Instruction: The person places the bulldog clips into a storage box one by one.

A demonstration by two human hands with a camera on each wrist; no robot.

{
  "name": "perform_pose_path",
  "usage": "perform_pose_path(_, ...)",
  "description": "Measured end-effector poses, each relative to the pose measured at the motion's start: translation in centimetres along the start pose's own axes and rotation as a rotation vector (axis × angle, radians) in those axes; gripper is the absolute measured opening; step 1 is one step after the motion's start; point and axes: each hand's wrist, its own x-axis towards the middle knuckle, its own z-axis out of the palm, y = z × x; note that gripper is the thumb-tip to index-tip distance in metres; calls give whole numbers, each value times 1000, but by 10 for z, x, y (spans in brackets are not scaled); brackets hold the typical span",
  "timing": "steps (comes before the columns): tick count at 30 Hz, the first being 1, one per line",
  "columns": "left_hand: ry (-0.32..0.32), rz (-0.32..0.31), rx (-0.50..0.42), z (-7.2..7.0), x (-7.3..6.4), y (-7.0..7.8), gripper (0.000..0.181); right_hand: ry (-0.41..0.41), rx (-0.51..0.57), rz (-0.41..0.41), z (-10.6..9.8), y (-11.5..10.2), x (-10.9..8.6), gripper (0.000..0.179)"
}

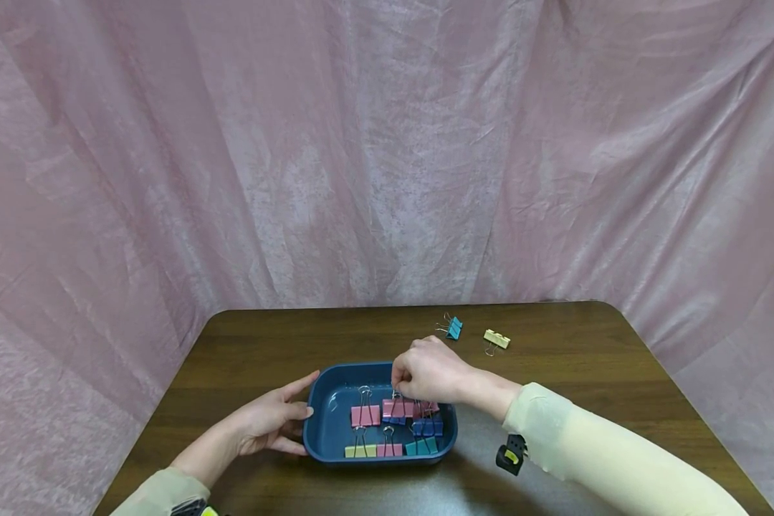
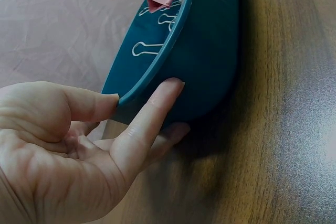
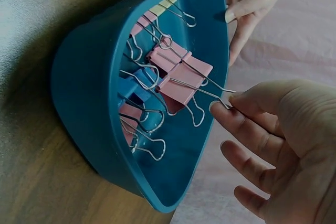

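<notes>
A dark blue plastic box (image 1: 332, 430) with rounded corners stands on the table. My left hand (image 1: 264, 421) holds its left end, with one fingertip at the rim and other fingers against the outer wall. Over the box, my right hand (image 1: 433, 371) pinches a pink binder clip (image 3: 190, 81) by its wire handles between thumb and fingertip; the remaining fingers are loosely bent. Inside lie several more binder clips: a yellow clip (image 1: 360, 451), a green clip (image 1: 422, 447), a blue clip (image 1: 428, 428) and other pink clips (image 1: 365, 416). The held clip partly covers some beneath it.
Behind the box on the brown wooden table (image 1: 264, 344) lie a light blue binder clip (image 1: 454, 328) and a pale yellow binder clip (image 1: 497, 338). A pink curtain (image 1: 387, 158) hangs behind the table's far edge and at both sides.
</notes>
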Motion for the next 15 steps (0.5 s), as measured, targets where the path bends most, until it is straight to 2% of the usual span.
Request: perform_pose_path(15,11,-4,-4,1,0,0,72,-13,-2,9,6,0,-2,13)
